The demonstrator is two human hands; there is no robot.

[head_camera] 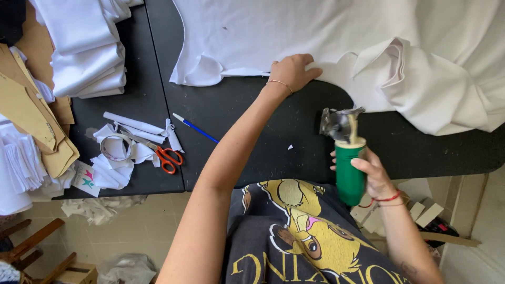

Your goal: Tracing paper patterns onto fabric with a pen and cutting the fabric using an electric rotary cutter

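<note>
Black worktable (pixel 252 131) above tiled floor (pixel 142 226)

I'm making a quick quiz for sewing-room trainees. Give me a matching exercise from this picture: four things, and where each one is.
Things:
1. green-handled cutting tool
2. orange-handled scissors
3. blue pen
4. roll of tape

Places:
a. on paper scraps, left of the scissors
b. in the right hand
c. alone on the black table, right of the scraps
d. among the scraps, handles toward the table edge

Pairs: 1-b, 2-d, 3-c, 4-a

Black table (pixel 252 131) — white fabric (pixel 326 31), folded white stack (pixel 87 47), orange-handled scissors (pixel 160 152), blue pen (pixel 195 128), tape roll (pixel 115 147) — all lying directly on it.
</note>
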